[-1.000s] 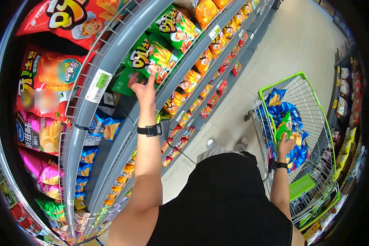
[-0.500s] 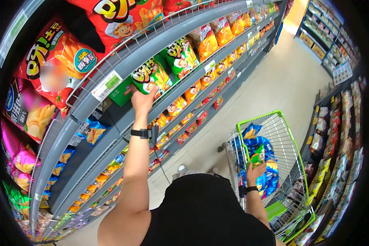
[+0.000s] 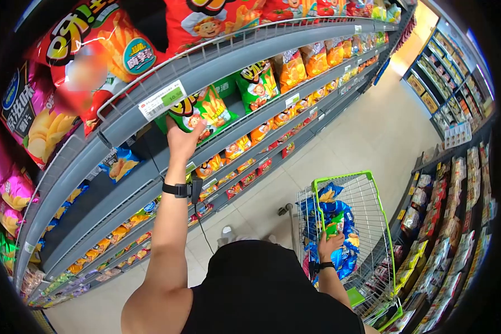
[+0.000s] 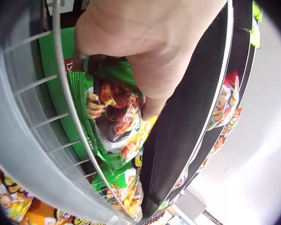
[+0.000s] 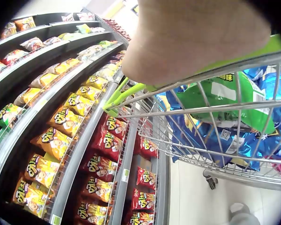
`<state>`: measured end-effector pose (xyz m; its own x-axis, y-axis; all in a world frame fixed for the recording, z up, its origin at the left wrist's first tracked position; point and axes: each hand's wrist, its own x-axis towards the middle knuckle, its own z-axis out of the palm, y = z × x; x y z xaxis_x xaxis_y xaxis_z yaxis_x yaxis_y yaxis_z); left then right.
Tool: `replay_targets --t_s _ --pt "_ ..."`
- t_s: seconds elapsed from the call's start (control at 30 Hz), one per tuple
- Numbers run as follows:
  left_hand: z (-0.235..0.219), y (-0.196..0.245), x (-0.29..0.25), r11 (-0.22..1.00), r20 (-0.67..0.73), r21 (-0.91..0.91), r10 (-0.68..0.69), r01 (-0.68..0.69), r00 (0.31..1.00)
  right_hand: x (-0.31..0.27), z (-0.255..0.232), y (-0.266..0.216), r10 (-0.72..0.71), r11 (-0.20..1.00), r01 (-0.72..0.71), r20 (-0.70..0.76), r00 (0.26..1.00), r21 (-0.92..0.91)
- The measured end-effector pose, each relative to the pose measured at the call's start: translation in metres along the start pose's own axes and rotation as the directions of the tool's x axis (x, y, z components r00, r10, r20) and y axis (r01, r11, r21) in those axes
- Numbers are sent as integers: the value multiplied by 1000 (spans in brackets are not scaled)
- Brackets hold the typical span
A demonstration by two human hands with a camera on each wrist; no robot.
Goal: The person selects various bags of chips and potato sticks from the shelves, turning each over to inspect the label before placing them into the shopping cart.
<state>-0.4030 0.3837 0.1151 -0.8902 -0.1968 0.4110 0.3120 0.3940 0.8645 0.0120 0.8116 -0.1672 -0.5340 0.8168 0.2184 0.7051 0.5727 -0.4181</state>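
Observation:
My left hand [image 3: 182, 139] grips a green bag of potato snacks [image 3: 214, 108] on the shelf. Its thumb lies across the bag's front, while the other fingers go behind the left side. In the left wrist view, this green bag [image 4: 114, 112] sits behind the wire rail, with the hand [image 4: 145, 51] over its upper end. Low on the right, my right hand [image 3: 329, 246] holds the side rim of a shopping cart [image 3: 373, 178]; its fingertips are hidden in the right wrist view. Just below lies another green snack bag [image 5: 229, 101] on several blue bags [image 3: 348, 259].
Another green bag [image 3: 257, 86] stands farther along the shelf. Large red bags [image 3: 100, 50] fill the shelf above, behind a wire rail with a price tag [image 3: 162, 100]. Tiled floor [image 3: 261, 206] lies between this shelf and the opposite one [image 3: 445, 222].
My left hand has closed round the green bag and shifted it left, showing more of a green carton behind. The view has turned; my right hand stays at the cart.

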Motion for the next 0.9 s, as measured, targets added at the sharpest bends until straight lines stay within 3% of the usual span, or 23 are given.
replay_targets --t_s 0.03,0.13,0.17,0.3,0.4,0.47,0.53,0.6,0.67,0.73,0.8,0.87,0.9 --pt "-2 -1 -2 997 42 -74 17 -14 999 -1 1 2 -10 1000 10 -5 1000 3" --pt "-7 10 -14 872 230 -457 -75 175 970 -1 6 7 24 1000 -24 -1 1000 -8" --pt "-10 21 -20 820 299 -505 -127 270 946 0 8 10 -27 1000 27 -11 1000 -12" --pt "-6 33 -37 788 372 -578 23 212 928 0 10 12 21 1000 -21 28 999 -8" --pt "2 41 -51 764 419 -601 48 237 907 3 10 7 89 996 -89 -1 996 -14" --pt "12 40 -65 743 456 -621 80 252 887 9 0 -20 70 993 -68 -23 997 94" --pt "19 44 -80 756 505 -594 82 277 859 16 7 -33 -85 987 99 -110 990 125" --pt "28 46 -97 765 567 -563 83 312 819 24 -1 -65 -139 964 149 -61 988 222" --pt "34 54 -116 788 619 -519 81 330 781 38 -14 -97 -262 877 210 64 963 432" --pt "49 36 -137 776 681 -498 76 386 728 48 -35 -138 -340 767 182 150 928 615" --pt "52 50 -148 766 709 -502 99 401 698 55 -53 -174 -311 472 -221 396 864 853" --pt "57 53 -158 753 730 -508 119 418 673 64 -70 -202 -470 191 -439 474 745 878" --pt "59 53 -160 761 736 -509 142 402 662 69 -74 -208 -594 137 -519 489 639 844"
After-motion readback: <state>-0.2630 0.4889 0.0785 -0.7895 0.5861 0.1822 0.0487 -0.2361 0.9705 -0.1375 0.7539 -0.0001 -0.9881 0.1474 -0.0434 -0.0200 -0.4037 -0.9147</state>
